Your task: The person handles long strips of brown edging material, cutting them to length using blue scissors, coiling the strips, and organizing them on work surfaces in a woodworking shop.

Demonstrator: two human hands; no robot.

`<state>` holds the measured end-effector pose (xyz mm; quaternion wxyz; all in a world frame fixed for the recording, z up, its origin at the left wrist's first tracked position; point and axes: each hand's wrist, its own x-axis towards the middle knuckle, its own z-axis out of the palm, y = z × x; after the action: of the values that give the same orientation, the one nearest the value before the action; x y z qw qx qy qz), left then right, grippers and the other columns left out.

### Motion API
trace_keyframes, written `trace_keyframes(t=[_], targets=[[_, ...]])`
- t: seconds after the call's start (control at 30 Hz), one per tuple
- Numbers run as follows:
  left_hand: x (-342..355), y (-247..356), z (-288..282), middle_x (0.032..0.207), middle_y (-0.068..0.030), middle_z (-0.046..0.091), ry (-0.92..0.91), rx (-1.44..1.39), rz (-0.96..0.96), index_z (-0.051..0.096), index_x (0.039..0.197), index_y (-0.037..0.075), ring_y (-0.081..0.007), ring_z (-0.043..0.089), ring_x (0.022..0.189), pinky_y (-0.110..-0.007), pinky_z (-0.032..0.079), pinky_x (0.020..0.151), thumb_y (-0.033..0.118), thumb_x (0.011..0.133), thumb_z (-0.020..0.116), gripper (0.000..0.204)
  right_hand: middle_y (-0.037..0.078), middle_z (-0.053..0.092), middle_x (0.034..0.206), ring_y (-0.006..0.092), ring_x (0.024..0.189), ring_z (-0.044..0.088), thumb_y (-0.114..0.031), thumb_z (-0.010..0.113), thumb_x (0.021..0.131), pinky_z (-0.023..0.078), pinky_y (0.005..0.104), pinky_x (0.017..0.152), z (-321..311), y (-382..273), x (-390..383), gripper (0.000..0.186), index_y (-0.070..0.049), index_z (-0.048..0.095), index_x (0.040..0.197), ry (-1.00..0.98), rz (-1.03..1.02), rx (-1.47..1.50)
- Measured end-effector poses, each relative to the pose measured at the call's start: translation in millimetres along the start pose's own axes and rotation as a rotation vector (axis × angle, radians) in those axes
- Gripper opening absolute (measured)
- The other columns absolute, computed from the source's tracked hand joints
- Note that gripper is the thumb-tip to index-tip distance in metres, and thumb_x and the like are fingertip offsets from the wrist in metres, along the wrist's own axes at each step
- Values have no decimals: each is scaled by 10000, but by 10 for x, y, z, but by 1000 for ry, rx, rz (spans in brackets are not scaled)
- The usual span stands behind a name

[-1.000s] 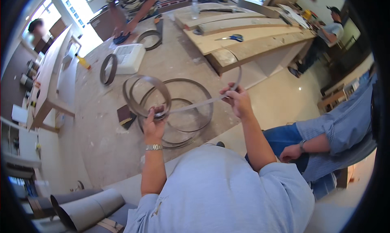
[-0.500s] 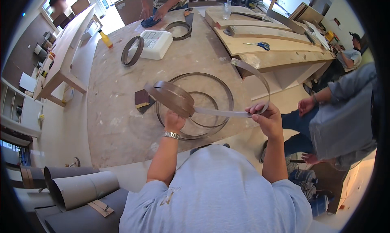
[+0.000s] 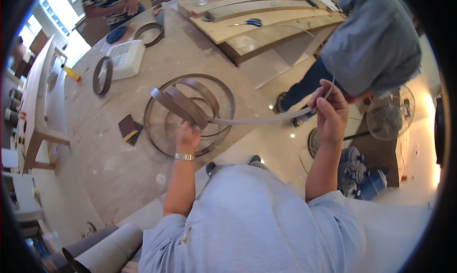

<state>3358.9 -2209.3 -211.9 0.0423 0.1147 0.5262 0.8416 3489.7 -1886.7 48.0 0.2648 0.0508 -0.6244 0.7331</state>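
Observation:
My left hand (image 3: 189, 136) is closed round the lower side of a loosened coil of brown edge banding (image 3: 177, 105), held above the table. From this coil a strip of banding (image 3: 266, 121) runs right, its pale side showing, to my right hand (image 3: 329, 112). There thumb and fingers pinch it, and its thin free end curves up and away toward the boards. Beneath the coil, a wide loop of dark banding (image 3: 147, 130) lies on the worktable (image 3: 107, 166). Left of it are dark sanding pads (image 3: 127, 126).
A white jug (image 3: 134, 63), banding rolls (image 3: 103, 76) and a yellow bottle (image 3: 71, 73) stand on the left. Boards (image 3: 281, 27) carry blue scissors (image 3: 253, 22). One person in grey (image 3: 371, 39) bends close at right, near a fan (image 3: 390, 113) and blue water bottles (image 3: 372, 186).
My view has swung right. My right hand has drawn away from the coil, so the strip between my hands is longer. The coil has loosened; the person in grey has stepped forward and bent over.

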Motion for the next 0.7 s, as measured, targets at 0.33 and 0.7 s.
trace_keyframes(t=[0.33,0.7], targets=[[-473,85,1542,997,-147,652,-301,-263,-807,557,1107,-8,-291,670,864,-410,587,661,115,924,491,230,108,601,886,114,671,570,-81,556,929,455,202,577,-1443,-1511,-114,378,48,488,1279,175,-370,284],[-707,-927,3212,1257,-83,552,-380,287,-689,532,1248,61,-185,509,1174,-387,405,986,319,966,515,382,74,638,840,126,682,617,-182,590,929,492,233,618,-2180,-248,-234,310,-4,528,1175,287,122,67]])
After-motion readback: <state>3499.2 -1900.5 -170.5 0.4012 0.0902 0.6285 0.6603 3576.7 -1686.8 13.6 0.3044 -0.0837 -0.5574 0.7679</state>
